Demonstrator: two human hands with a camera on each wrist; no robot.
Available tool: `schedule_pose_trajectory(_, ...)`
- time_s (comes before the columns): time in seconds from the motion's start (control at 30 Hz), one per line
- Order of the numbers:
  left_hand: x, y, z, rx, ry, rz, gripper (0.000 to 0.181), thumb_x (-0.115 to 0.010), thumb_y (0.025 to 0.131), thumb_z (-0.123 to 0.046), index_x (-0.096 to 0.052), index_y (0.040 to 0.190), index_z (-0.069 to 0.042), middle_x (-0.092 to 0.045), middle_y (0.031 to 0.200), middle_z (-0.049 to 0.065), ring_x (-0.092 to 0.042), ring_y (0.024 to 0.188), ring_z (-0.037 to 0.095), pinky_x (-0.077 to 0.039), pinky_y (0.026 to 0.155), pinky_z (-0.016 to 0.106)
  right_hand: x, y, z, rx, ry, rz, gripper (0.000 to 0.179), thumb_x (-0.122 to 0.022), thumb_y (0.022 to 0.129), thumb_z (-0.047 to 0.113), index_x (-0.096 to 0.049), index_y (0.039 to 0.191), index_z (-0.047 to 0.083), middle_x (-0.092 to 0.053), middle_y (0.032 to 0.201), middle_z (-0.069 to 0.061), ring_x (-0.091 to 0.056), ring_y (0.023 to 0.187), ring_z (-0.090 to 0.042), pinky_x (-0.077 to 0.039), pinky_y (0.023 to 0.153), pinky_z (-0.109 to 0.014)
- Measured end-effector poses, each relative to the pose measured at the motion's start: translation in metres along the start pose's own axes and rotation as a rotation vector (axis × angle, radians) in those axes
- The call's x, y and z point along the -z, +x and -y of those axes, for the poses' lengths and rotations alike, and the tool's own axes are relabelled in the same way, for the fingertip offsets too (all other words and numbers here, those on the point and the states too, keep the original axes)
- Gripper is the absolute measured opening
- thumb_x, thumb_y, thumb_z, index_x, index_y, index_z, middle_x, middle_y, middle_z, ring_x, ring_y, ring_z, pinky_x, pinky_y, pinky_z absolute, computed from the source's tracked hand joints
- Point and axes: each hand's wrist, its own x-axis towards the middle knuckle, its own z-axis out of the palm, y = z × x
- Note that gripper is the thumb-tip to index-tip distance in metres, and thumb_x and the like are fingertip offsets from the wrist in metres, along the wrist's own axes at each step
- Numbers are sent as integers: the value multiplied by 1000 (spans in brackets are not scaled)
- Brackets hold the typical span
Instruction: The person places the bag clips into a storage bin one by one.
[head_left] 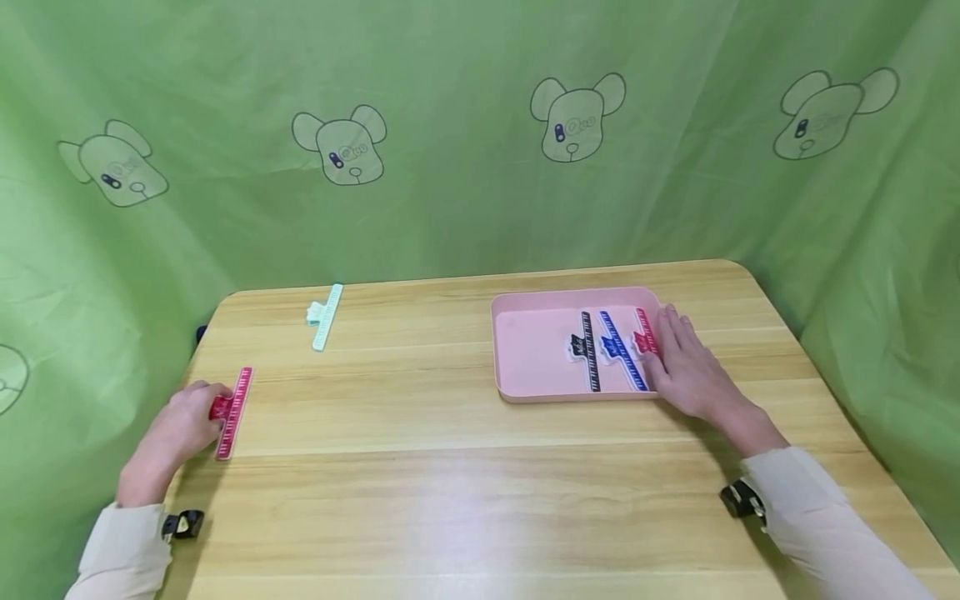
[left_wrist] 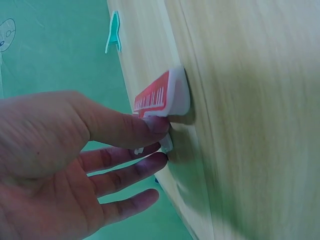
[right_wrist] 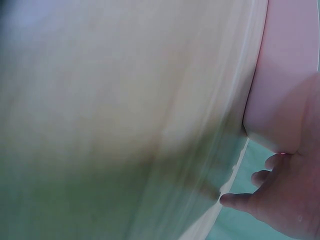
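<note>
My left hand (head_left: 180, 421) pinches a red clip (head_left: 235, 414) by its grip at the table's left side. In the left wrist view, the thumb and fingertips of the left hand (left_wrist: 90, 145) meet at the red clip (left_wrist: 157, 95), and the other fingers are spread. My right hand (head_left: 693, 371) rests with nearly straight fingers over the right rim of a pink tray (head_left: 532, 358). Inside the tray lie a black clip (head_left: 590, 350), a blue clip (head_left: 621, 348) and another red clip (head_left: 645, 333), partly hidden by that hand.
A mint-green clip (head_left: 327, 318) lies near the back left edge of the wooden table (head_left: 420, 483). Green curtains (head_left: 465, 208) with bear-head drawings hang close behind the table and along both sides.
</note>
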Motion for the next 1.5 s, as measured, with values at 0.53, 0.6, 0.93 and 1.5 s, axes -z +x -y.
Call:
schedule_pose_trajectory(0.53,-6,8,-9,-9,-14,-19,44,-72,74,-2,-57,114,11,-57,98,28,-58,85,41,-49,74,56,1,0,0,3,-4,4,72,-32,100,36,9,149,3,21,153,-9,6,140,-43,-10,103,-70)
schedule_pose_trajectory(0.6,-6,9,-10,-8,-20,-15,45,-73,73,-2,-57,114,10,-58,99,27,-58,86,41,-49,74,56,1,1,0,5,-3,4,72,-32,100,36,9,149,3,21,154,-9,5,140,-44,-11,103,-70)
schedule_pose_trajectory(0.93,-8,18,-17,-31,-50,-7,45,-74,74,-3,-59,114,9,-59,97,24,-58,82,34,-51,71,49,1,-1,-1,2,-7,1,71,-32,100,35,8,149,2,19,154,-10,4,140,-43,-11,104,-69)
schedule_pose_trajectory(1.5,-5,31,-35,-82,-150,11,44,-75,73,-2,-60,112,10,-60,94,19,-57,80,29,-51,70,44,1,-2,2,12,2,-12,72,-34,100,34,8,148,1,19,154,-11,6,141,-41,-11,108,-64)
